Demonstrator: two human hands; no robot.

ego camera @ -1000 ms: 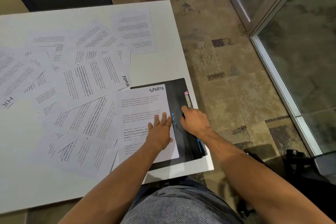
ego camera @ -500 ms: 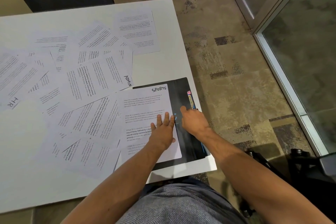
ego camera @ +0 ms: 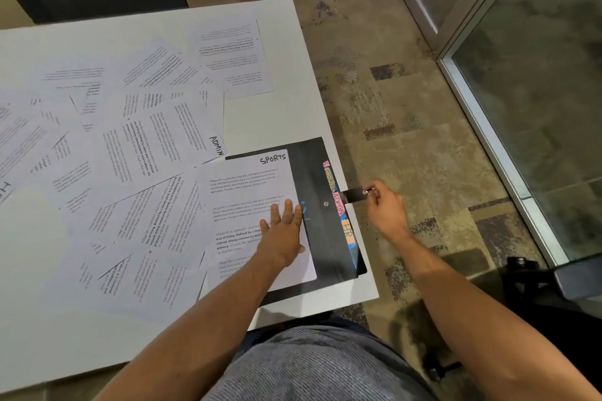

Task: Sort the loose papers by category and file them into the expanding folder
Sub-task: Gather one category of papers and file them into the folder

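My right hand (ego camera: 384, 208) has left the top of the black expanding folder (ego camera: 321, 238) at the table (ego camera: 277, 114) corner and now pinches its strap (ego camera: 355, 195) out past the edge, showing coloured tabs (ego camera: 338, 205), while my left hand (ego camera: 281, 231) stays spread flat on the SPORTS sheet (ego camera: 247, 192) atop it.

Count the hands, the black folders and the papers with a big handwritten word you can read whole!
hands: 2, left hand and right hand
black folder: 1
papers with a whole handwritten word: 2, SPORTS sheet and ADMIN sheet
total: 5
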